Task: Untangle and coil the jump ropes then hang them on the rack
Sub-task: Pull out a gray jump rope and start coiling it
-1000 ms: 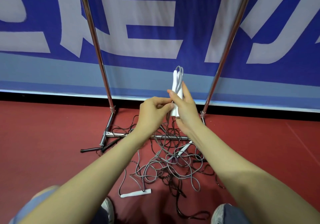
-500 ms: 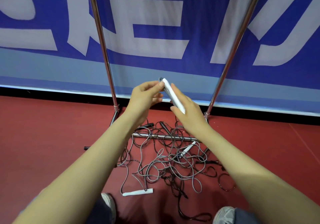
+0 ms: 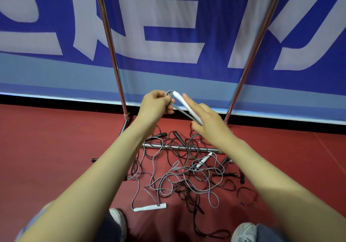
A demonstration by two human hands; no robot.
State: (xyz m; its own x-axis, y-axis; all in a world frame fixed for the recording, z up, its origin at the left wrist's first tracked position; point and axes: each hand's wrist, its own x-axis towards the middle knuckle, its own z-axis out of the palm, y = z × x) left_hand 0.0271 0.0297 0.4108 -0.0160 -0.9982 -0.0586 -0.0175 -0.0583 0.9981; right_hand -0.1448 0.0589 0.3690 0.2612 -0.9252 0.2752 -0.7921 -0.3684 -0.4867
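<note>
Head view: left hand [image 3: 155, 105] pinching grey cord [image 3: 180, 110], right hand [image 3: 210, 124] gripping one white handle [image 3: 184, 103].

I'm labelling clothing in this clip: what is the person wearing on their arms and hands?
Nothing that shows. The left hand and right hand are ungloved, no ring visible; the left forearm and right forearm are bare, with no sleeve, watch or bracelet in view.

The banner [image 3: 168, 69] shows cropped white characters, none readable
</note>
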